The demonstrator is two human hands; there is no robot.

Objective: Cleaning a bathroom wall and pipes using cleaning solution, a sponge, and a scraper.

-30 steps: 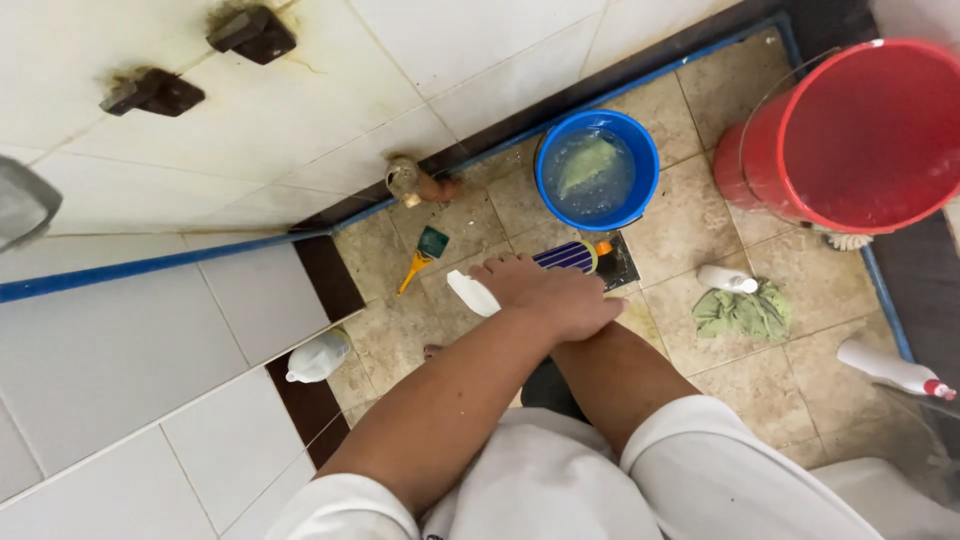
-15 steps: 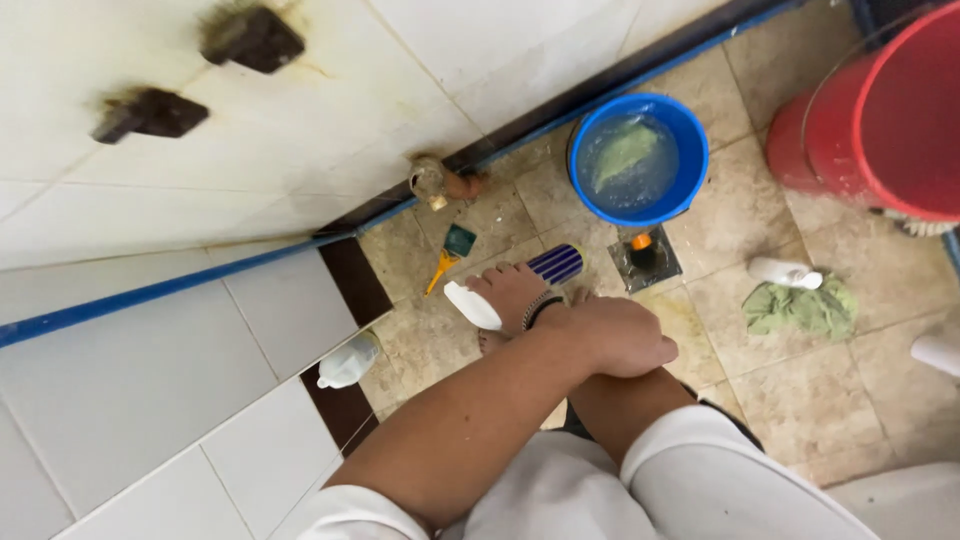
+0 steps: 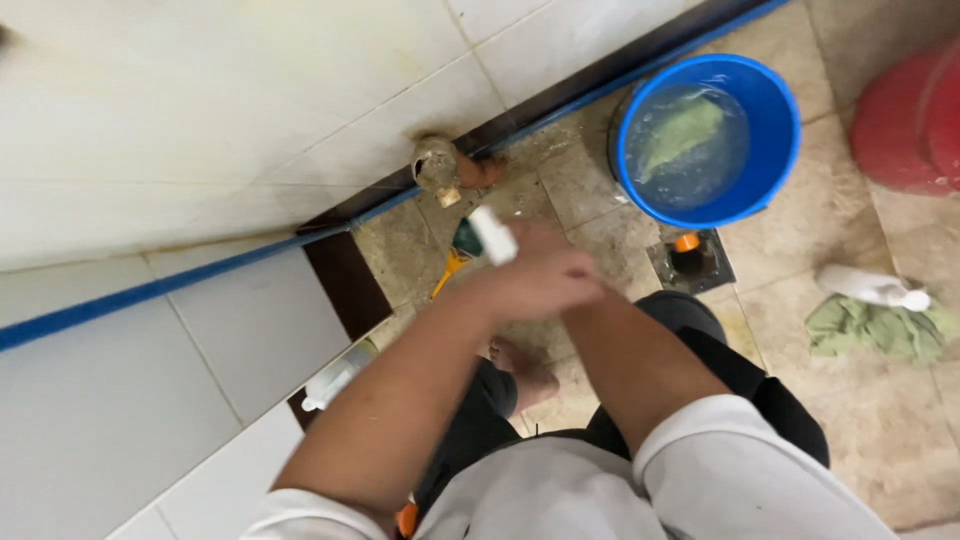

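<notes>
Lifted off the floor since before: left hand (image 3: 540, 280) curled tight around white brush handle (image 3: 493, 234), near wall tap (image 3: 438, 165); right hand hidden behind it, grip unclear

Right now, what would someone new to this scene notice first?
First, the two hands meeting at centre, the left hand closed around a white handle that sticks out above it, the right hand mostly hidden behind. Next, the bright blue bucket at upper right, holding water and a greenish cloth, beside a floor drain. Further right, a green rag lies crumpled under a white bottle.
</notes>
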